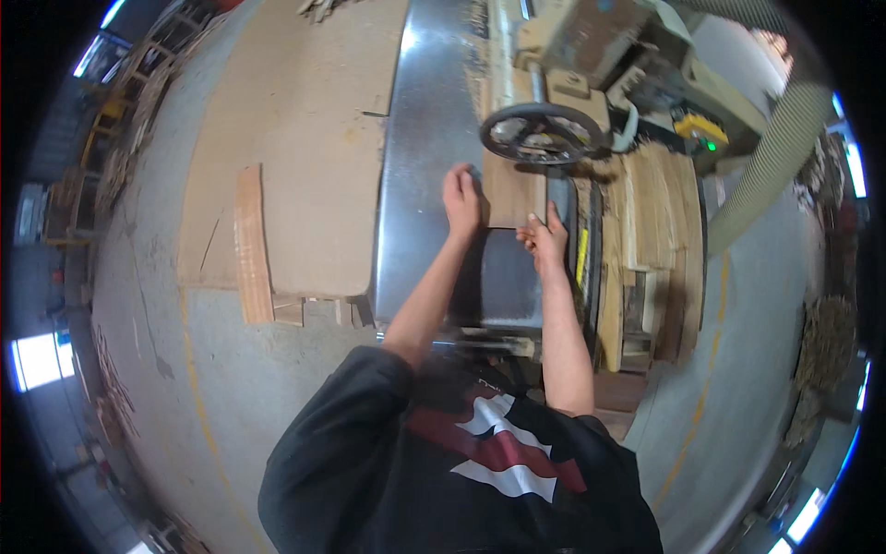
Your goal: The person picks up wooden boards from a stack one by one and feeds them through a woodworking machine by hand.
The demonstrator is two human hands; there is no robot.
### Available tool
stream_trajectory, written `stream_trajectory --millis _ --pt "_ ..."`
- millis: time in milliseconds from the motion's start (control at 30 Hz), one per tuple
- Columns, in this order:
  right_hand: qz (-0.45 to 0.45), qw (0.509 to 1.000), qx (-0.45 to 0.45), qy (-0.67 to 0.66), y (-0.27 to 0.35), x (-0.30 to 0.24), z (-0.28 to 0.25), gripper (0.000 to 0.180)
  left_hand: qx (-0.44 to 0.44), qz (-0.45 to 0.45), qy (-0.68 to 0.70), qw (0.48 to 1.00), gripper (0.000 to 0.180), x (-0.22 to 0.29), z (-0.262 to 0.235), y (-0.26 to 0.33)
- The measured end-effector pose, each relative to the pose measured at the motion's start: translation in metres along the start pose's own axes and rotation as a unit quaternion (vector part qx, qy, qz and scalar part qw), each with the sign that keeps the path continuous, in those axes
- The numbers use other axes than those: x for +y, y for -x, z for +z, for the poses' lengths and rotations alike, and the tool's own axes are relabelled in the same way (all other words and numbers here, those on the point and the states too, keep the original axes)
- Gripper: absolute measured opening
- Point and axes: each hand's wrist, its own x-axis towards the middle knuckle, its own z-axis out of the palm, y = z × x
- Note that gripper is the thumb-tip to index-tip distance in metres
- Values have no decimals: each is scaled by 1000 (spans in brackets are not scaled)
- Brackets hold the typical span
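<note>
A flat wooden board (pixel 513 198) lies on the machine's metal bed (pixel 513 277), its far end under a black handwheel (pixel 540 134). My left hand (pixel 462 200) is at the board's left edge, fingers bent and close together. A small dark spot shows by its fingertips, and what they hold, if anything, is hidden. At the board's near right corner, my right hand (pixel 546 242) has its thumb by the top face and the index finger stretched along the right side. The other fingers curl in at the near end.
Stacked boards (pixel 660 212) stand right of the bed, beside a ridged hose (pixel 780 152). A shiny metal table (pixel 420 185) and a brown sheet (pixel 309 138) extend left. One long narrow board (pixel 249 245) lies there. The machine head (pixel 591 46) rises ahead.
</note>
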Motion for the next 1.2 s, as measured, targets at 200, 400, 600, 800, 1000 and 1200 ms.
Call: stream_trajectory --millis 200,400,600,800,1000,1200 --pt "-31 999 37 4 -42 -5 27 73 -157 103 -90 978 29 1 -129 37" --pt "-115 991 61 11 -91 -17 21 51 87 24 -395 914 69 -22 -308 9" --pt "-195 974 -101 -62 -43 12 21 44 185 -225 -536 792 108 -16 -492 26" --pt "-197 977 -77 -7 24 63 -34 35 78 -306 -226 921 87 15 -439 46" --pt "-195 977 -57 58 92 88 -48 29 95 -289 269 914 59 10 -316 128" --pt "-91 983 -120 103 139 97 -68 44 -102 -217 78 968 70 42 -239 158"
